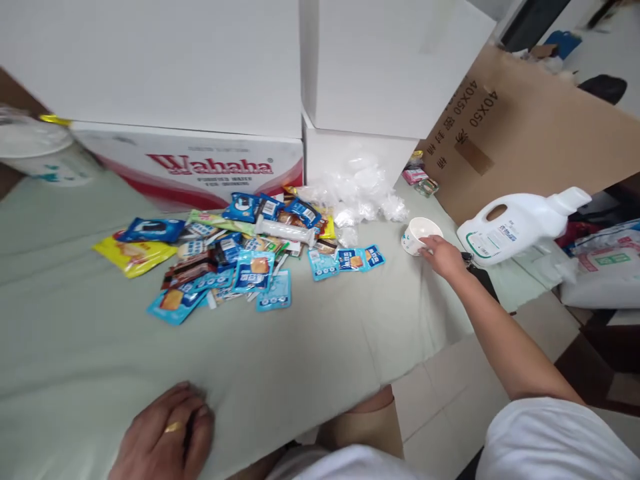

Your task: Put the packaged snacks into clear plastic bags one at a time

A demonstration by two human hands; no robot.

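My right hand [445, 257] reaches out to the right and grips the near rim of a small white paper bowl [411, 245], which stands upright on the cloth. The fingertips hide part of that rim. At the lower left, my left hand [167, 433] rests on the green tablecloth [320, 347], a gold ring on one finger. Its fingers are loosely bent and it holds nothing I can see. Between the hands, farther back, lies a pile of wrapped snacks: a yellow packet [137, 255], light-blue sachets [254, 270] and a clear-wrapped stick [285, 231].
Crumpled clear plastic [363, 190] sits behind the snacks, against white boxes [225, 167]. A white detergent bottle [515, 230] lies tilted beyond my right hand, before a brown cardboard sheet [530, 127]. A larger paper tub [60, 160] stands far left. Tiled floor shows past the table edge.
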